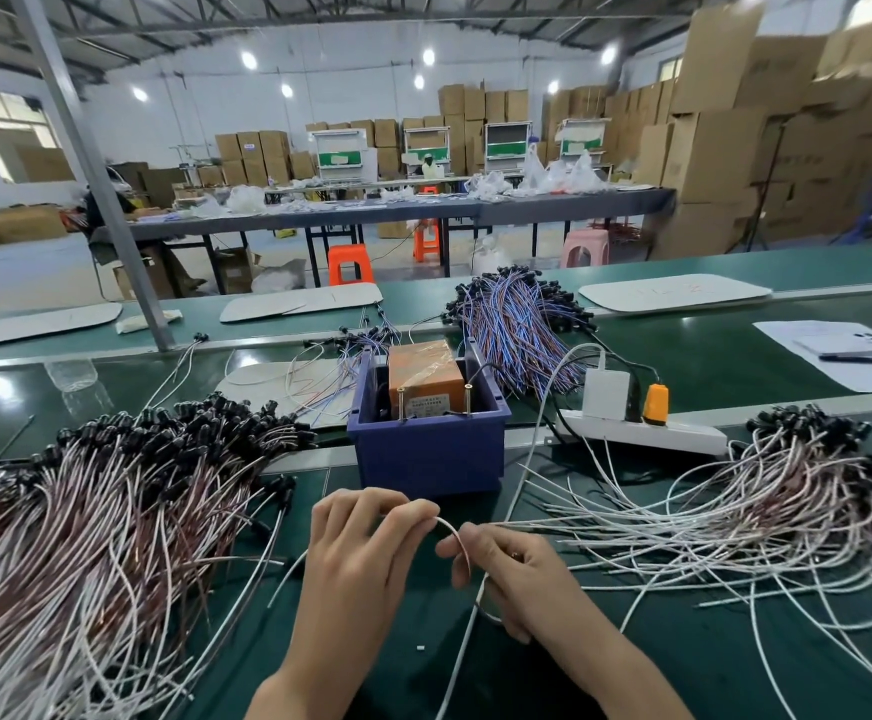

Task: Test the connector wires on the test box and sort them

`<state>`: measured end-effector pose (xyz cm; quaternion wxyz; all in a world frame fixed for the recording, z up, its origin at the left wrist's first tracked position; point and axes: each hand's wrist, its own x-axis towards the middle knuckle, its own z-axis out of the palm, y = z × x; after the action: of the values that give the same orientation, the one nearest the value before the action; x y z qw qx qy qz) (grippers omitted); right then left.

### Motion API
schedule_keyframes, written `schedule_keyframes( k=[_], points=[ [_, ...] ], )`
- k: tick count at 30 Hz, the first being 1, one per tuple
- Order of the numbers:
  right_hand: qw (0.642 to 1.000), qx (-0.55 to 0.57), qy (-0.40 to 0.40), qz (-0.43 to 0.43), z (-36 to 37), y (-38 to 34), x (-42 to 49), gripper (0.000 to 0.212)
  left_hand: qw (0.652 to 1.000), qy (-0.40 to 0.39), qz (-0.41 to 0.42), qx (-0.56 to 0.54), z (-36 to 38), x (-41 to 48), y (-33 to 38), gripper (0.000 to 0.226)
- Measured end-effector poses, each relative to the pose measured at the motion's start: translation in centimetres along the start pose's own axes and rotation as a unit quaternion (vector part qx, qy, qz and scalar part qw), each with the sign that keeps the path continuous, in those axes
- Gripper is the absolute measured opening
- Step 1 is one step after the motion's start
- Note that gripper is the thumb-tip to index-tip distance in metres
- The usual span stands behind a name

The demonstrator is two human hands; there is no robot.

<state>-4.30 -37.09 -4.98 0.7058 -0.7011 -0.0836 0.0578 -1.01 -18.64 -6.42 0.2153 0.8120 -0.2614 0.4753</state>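
**Head view of a green bench with a smooth, slightly glossy top.**

- **Hands.** Both hands are close together at the middle of the near edge, and both grip one thin white wire. The left hand pinches it between thumb and fingertips. The right hand holds it just beside, with thumb and curled fingers closed round it. The wire bends in a short, smooth arch between the two grips.
- **Test box.** The test box stands just behind the hands. It is a blue, square-walled plastic bin holding an orange block wrapped in shiny tape. Two upright brass posts stand at the block's front edge.
- **Left pile.** The left pile is a dense fan of white and brownish wires with black moulded ends. It fills the near left corner.
- **Right pile.** The right pile is a looser tangle of the same wires along the right edge. Its black ends are gathered toward the far side, and its bare tips reach toward the right hand.
- **Blue bundle.** The blue bundle is a heap of blue and red wires with black ends. It lies behind the box, toward the far edge.
- **Power strip.** The power strip is a white, flat bar to the right of the box. It carries a white square adapter and an orange plug.
- **Papers and pen.** White sheets of paper lie at the far right edge, with a dark, slim pen on them.
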Motion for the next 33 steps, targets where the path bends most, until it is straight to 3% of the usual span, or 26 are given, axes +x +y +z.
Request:
schedule_keyframes(
  k=[5, 9, 12, 14, 16, 19, 23, 26, 28, 33],
  points=[
    [0.999, 0.033, 0.010, -0.017, 0.0, 0.3, 0.3, 0.033, 1.000, 0.002, -0.015, 0.015, -0.1, 0.0, 0.3, 0.021],
    [0.996, 0.040, 0.063, -0.045, 0.1, 0.4, 0.3, 0.031, 0.994, 0.027, -0.103, -0.008, -0.4, 0.3, 1.4, 0.022],
    [0.990, -0.013, 0.119, -0.079, 0.1, 0.4, 0.2, 0.030, 0.969, -0.031, -0.218, -0.115, -0.8, 0.5, 2.2, 0.028],
    [0.986, -0.052, 0.131, -0.088, 0.2, 0.5, 0.1, 0.028, 0.891, -0.064, -0.368, -0.257, -0.6, 0.8, 2.5, 0.042],
    [0.984, -0.080, 0.132, -0.086, 0.4, 0.6, -0.1, 0.028, 0.780, -0.046, -0.496, -0.379, -0.4, 1.2, 2.3, 0.045],
    [0.982, -0.104, 0.135, -0.079, 0.5, 0.8, -0.1, 0.030, 0.651, 0.025, -0.581, -0.488, -0.5, 1.9, 1.0, 0.036],
    [0.981, -0.106, 0.142, -0.077, 0.4, 0.8, -0.1, 0.029, 0.567, 0.083, -0.580, -0.579, -1.3, 2.3, -0.3, 0.025],
    [0.981, -0.097, 0.143, -0.083, 0.5, 0.7, -0.1, 0.028, 0.516, 0.075, -0.563, -0.641, -1.8, 2.6, -0.3, 0.029],
    [0.981, -0.096, 0.145, -0.086, 0.5, 0.8, -0.1, 0.027, 0.529, 0.058, -0.541, -0.652, -1.9, 2.7, 0.0, 0.029],
    [0.974, -0.086, 0.184, -0.097, 0.4, 1.1, 0.2, 0.021, 0.652, 0.085, -0.509, -0.555, -1.4, 2.1, 0.6, 0.041]
  ],
)
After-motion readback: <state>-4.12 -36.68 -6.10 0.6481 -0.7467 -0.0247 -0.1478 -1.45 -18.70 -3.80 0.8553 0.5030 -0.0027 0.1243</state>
